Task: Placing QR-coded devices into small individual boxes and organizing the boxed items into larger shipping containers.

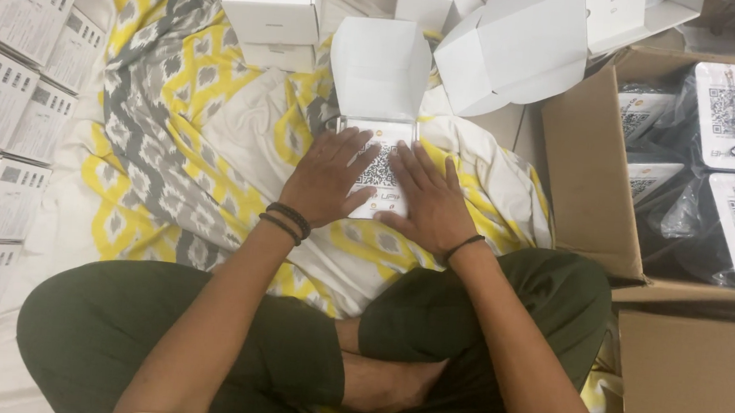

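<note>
Head view: the white device (379, 174) lies directly under both sets of fingers, its long axis running away from the person into the open white box (379, 70). The left hand (327, 176) and right hand (432, 201) press flat, fingers spread, equally near, gripping nothing.

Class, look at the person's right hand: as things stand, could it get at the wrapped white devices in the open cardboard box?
Probably yes. The right hand rests on the white device, and the cardboard box stands open on that side, nothing between.
</note>
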